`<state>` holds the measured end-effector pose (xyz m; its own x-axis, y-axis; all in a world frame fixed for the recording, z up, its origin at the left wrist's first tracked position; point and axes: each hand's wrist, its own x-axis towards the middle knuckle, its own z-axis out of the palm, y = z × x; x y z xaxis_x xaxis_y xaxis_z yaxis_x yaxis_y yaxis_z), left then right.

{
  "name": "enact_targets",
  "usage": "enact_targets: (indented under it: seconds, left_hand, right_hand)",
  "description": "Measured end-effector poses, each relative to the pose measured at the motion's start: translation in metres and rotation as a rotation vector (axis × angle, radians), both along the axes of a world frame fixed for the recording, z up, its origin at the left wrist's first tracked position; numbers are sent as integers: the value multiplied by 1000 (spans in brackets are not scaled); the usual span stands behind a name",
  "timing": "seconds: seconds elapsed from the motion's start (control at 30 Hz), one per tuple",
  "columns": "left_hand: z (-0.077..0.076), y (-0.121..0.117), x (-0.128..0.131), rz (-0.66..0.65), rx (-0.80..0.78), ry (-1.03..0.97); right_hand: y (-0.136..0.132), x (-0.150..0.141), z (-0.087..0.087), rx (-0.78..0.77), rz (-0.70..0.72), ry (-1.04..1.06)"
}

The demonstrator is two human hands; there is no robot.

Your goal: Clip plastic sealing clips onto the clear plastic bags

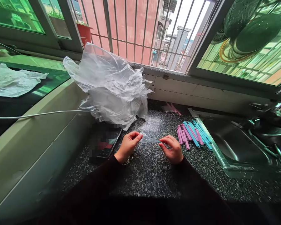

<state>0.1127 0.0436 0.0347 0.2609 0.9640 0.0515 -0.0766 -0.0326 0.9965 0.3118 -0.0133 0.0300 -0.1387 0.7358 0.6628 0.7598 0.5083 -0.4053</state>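
Between my two hands a small clear plastic bag (148, 138) is stretched above the dark speckled countertop (152, 175). My left hand (129, 144) pinches one end of it between thumb and fingertips. The other end is pinched by my right hand (171, 148). To the right of that hand lies a loose pile of pink and blue plastic bag clips (194, 132). Behind my left hand rises a big heap of crumpled clear plastic bags (117, 84).
A steel sink (239, 143) is set into the counter at the right. A dark flat device (105, 143), partly blurred, lies left of my hands. Behind the clips is a small packet with pink strips (173, 108). A white cable (42, 114) crosses the left ledge below the barred window.
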Motion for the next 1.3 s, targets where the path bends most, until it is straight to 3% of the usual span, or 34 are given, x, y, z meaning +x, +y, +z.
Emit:
enact_targets:
  seconds: [0.17,0.4,0.5,0.7,0.8,1.07,1.3]
  left_hand:
    - [0,-1,1,-16,-56,-60]
    - [-3,1,1,17,-20,-94]
    - [-5,3,-2,-8,-7,-123]
    - [5,-2,-9,-118,274,-79]
    - [6,-3,-7,-193,317,-16]
    - [-1,-3,-3,-281,297,81]
    - [2,-4,-4,-184,371,271]
  right_hand:
    - [-1,1,1,45,42,36]
    - [-3,-2,6,74,14,33]
    - [-4,-1,6,-19,17,176]
    - [3,5,-2,-428,-39,531]
    - [8,8,-7,-528,-16,700]
    - [7,8,-4,-420,-70,629]
    - [-1,2,1,-180,-29,357]
